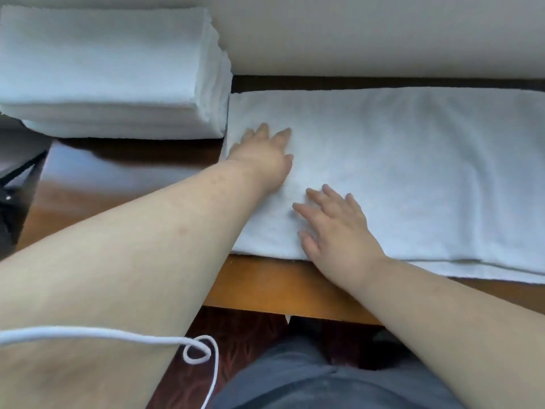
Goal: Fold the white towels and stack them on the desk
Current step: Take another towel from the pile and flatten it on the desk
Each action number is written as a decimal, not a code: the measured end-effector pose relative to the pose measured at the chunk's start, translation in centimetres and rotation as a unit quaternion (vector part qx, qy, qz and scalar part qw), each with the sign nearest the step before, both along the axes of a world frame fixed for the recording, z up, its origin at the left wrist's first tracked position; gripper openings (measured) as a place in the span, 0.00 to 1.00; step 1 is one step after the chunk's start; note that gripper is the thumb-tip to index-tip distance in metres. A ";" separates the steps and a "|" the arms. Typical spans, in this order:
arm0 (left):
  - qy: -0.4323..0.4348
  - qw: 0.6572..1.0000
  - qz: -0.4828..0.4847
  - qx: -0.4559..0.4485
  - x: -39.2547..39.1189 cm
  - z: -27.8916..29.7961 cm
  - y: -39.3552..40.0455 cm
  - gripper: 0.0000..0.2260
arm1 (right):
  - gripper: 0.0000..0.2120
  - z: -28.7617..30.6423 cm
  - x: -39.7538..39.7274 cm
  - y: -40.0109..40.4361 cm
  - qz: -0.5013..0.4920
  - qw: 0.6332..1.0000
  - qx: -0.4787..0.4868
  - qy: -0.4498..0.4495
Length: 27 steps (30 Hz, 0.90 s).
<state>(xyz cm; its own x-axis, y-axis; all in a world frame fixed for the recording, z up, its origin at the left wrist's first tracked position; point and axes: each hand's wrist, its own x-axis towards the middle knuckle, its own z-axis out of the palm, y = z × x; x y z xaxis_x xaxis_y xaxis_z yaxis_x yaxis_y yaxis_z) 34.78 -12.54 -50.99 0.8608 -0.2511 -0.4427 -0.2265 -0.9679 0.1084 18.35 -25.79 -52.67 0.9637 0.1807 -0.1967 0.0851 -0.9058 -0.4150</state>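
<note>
Pressing flat on the towel (398, 172) lying along the bench (265, 287), beside the stack (103, 69): left hand (262, 154) and right hand (333, 225) both spread, gripping nothing. Smoothing outward toward the right end before folding, keeping edges matched.

On the desk (265, 284), the towel (413, 172) lies just right of the stack (103, 69), with the left hand (262, 152) on its left end and the right hand (339, 228) nearer its front edge.
</note>
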 end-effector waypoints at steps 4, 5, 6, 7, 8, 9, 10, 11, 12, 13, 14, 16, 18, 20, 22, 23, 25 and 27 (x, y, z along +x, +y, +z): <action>0.039 0.998 0.032 0.031 0.7 -1.0 -1.0 0.30 | 0.31 -0.6 -1.8 -3.3 0.059 0.995 0.003 0.084; 0.032 0.998 0.041 0.032 0.6 -0.9 -1.2 0.31 | 0.31 -0.2 -2.1 -3.7 0.049 0.994 0.051 0.084; 0.026 0.998 0.055 0.030 0.4 -0.8 -1.6 0.31 | 0.30 0.2 -2.2 -4.2 0.027 0.993 0.089 0.080; 0.017 0.997 0.075 0.024 0.0 -0.6 -2.1 0.32 | 0.29 0.6 -2.3 -4.8 -0.005 0.992 0.103 0.070; 0.001 0.996 0.094 0.012 -0.5 -0.4 -2.9 0.32 | 0.28 1.0 -2.6 -5.6 -0.042 0.993 0.095 0.058; -0.022 0.995 0.097 -0.010 -1.2 -0.1 -3.9 0.33 | 0.27 1.3 -3.0 -6.8 -0.083 0.993 0.074 0.049; -0.047 0.995 0.072 -0.042 -2.1 0.1 -5.3 0.32 | 0.27 1.4 -3.7 -8.3 -0.122 0.990 0.046 0.048; -0.068 0.994 0.020 -0.080 -3.2 0.4 -7.0 0.31 | 0.27 1.4 -4.7 -10.0 -0.155 0.986 0.021 0.053; -0.079 0.988 -0.053 -0.118 -4.6 0.6 -9.0 0.28 | 0.26 1.4 -6.0 -11.9 -0.180 0.982 0.005 0.058; -0.081 0.977 -0.130 -0.148 -6.2 0.9 -11.1 0.25 | 0.26 1.5 -7.4 -13.8 -0.204 0.978 0.006 0.055; -0.077 0.962 -0.202 -0.166 -7.8 1.0 -13.3 0.22 | 0.24 1.6 -8.8 -15.6 -0.233 0.971 0.029 0.037; -0.066 0.933 -0.302 -0.183 -10.7 1.3 -17.3 0.18 | 0.19 2.0 -12.0 -18.8 -0.315 0.945 0.075 -0.038; -0.059 0.910 -0.357 -0.200 -13.0 1.5 -20.8 0.15 | 0.16 2.1 -14.9 -21.6 -0.433 0.890 0.098 -0.103; -0.052 0.891 -0.407 -0.196 -14.9 1.6 -24.1 0.15 | 0.15 2.3 -16.9 -23.9 -0.579 0.790 0.164 -0.117; -0.033 0.882 -0.446 -0.150 -16.6 1.4 -26.9 0.20 | 0.14 2.4 -17.9 -26.1 -0.683 0.672 0.271 -0.091; -0.019 0.884 -0.453 -0.114 -17.3 1.2 -28.0 0.23 | 0.14 2.4 -18.1 -27.1 -0.707 0.614 0.345 -0.065; -0.005 0.893 -0.448 -0.053 -18.4 0.7 -29.5 0.25 | 0.17 2.5 -18.1 -28.6 -0.708 0.521 0.477 -0.011; -0.003 0.903 -0.426 -0.047 -18.8 0.2 -30.0 0.21 | 0.13 2.5 -17.7 -29.6 -0.700 0.471 0.536 0.016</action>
<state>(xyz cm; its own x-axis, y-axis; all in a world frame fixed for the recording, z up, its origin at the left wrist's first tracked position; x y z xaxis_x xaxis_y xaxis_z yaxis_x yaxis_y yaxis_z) 15.94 -42.53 -50.83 0.3388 -0.8605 -0.3804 -0.8862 -0.4277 0.1782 0.64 -55.37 -50.15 0.2846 -0.6158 -0.7347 -0.3065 0.6678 -0.6784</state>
